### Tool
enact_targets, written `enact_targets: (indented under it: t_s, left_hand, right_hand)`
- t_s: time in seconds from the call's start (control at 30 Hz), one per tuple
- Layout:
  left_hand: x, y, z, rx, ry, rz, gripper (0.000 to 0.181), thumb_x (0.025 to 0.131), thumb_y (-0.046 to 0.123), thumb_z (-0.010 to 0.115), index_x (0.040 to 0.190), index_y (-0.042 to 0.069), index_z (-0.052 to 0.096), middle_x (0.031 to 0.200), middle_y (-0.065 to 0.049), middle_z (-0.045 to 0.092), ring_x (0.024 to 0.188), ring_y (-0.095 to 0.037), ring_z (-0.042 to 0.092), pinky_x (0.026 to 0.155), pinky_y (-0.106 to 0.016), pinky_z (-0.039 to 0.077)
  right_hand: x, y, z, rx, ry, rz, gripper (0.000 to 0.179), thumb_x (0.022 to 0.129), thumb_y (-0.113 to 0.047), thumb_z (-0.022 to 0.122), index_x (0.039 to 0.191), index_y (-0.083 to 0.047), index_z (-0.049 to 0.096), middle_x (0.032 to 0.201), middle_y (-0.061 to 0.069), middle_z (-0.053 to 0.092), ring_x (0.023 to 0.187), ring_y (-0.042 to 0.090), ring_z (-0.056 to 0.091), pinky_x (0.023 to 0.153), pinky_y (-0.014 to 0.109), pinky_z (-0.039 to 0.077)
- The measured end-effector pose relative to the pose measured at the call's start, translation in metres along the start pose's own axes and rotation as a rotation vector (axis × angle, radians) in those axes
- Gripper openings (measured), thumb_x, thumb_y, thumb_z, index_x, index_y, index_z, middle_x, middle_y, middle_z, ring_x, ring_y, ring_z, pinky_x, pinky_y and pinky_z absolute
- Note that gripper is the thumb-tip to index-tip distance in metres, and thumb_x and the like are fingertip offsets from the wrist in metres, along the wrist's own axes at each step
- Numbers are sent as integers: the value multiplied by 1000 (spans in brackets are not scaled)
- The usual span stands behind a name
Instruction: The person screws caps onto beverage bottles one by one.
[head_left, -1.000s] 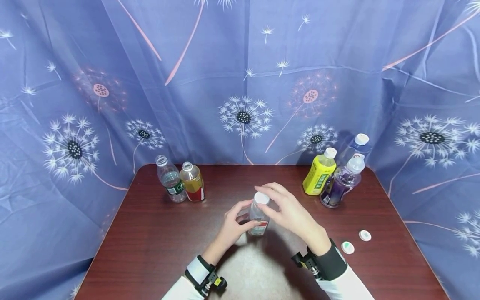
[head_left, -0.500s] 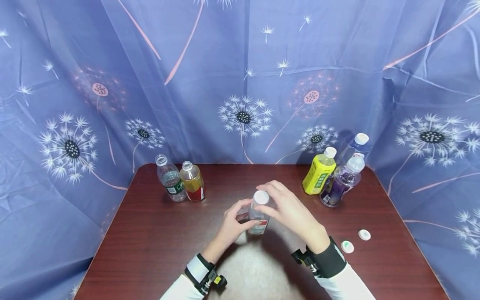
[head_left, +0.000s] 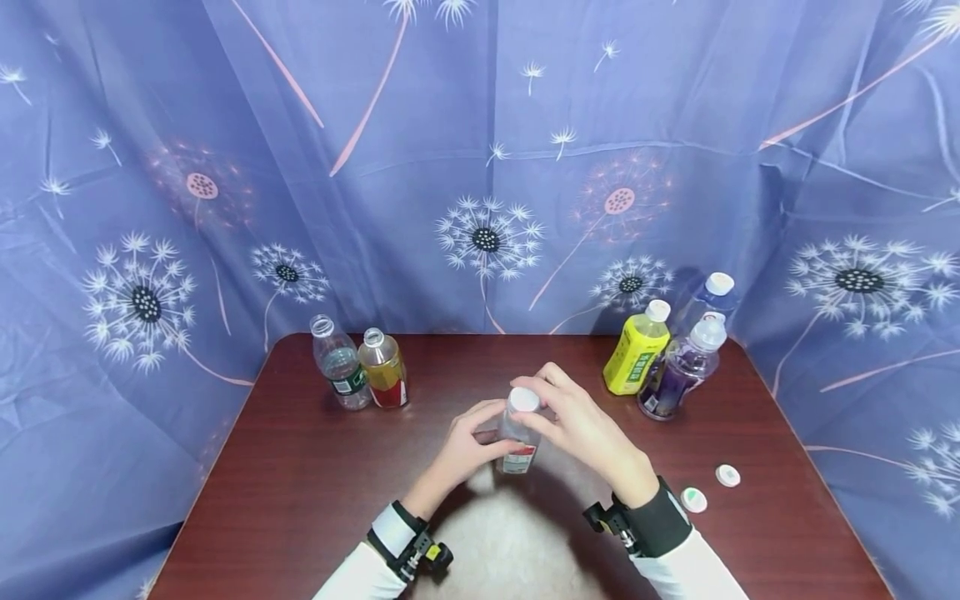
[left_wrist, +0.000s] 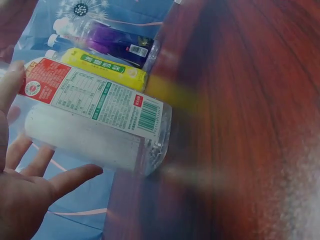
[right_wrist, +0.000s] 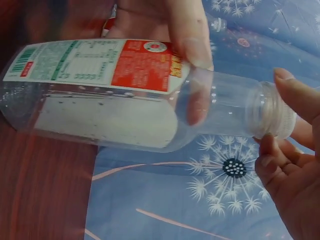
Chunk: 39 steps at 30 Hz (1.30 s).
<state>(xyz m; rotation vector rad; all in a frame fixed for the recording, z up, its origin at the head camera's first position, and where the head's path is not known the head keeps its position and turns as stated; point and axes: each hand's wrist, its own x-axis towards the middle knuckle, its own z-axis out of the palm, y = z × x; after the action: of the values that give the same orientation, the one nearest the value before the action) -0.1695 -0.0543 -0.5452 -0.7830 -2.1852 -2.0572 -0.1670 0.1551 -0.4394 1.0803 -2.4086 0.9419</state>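
A clear plastic bottle [head_left: 517, 460] with a red, white and green label stands upright at the middle of the table. My left hand [head_left: 467, 446] holds it round the body, thumb on the near side; in the right wrist view that thumb lies over the label's red end. On the bottle's neck sits a white cap [head_left: 523, 400]. My right hand [head_left: 577, 421] pinches this cap from above, and the right wrist view shows thumb and fingers [right_wrist: 270, 165] on opposite sides of it. Through the clear wall the back of the label [right_wrist: 105, 117] shows pale.
At the back left stand two uncapped bottles, one clear with a green label [head_left: 342, 371] and one amber [head_left: 386, 375]. Yellow [head_left: 636, 350], purple [head_left: 678, 371] and blue-topped [head_left: 708, 296] bottles stand capped at the back right. Two loose white caps [head_left: 693, 500] lie front right.
Both hands stay on the bottle and its cap, with only slight shifts of the right fingers. The whole head view has moved a little.
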Motion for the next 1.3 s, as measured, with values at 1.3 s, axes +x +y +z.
enact_targets:
  t_s: [1.3]
  left_hand:
    - [2, 3, 2, 38, 57, -23, 52, 81, -3, 87, 130, -2, 70, 128, -19, 68, 115, -16, 65, 91, -44, 60]
  right_hand:
    - [2, 10, 4, 59, 18, -47, 37, 88, -15, 84, 122, -10, 69, 101, -3, 57, 81, 7, 54, 67, 12, 45]
